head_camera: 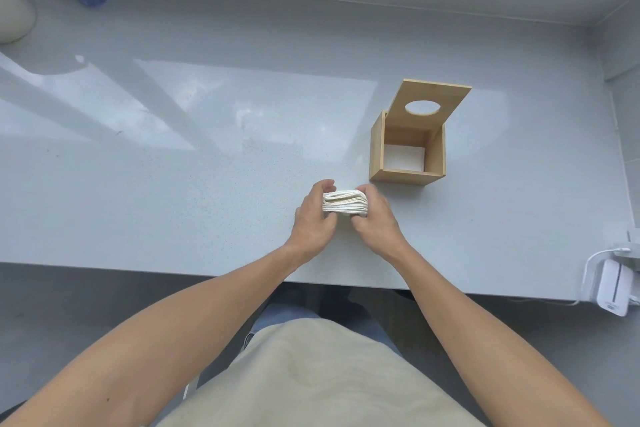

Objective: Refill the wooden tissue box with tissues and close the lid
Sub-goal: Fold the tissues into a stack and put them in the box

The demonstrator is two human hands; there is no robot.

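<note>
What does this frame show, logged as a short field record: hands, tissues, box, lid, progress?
left hand: grips the left end of the tissue stack
right hand: grips the right end of the same stack
tissue stack: folded, white, held between both hands over the table, in front of the box
wooden tissue box: upright, open, something white inside at the bottom
lid: raised, leaning back, round hole visible
progress: stack not yet in the box, lid not closed
</note>
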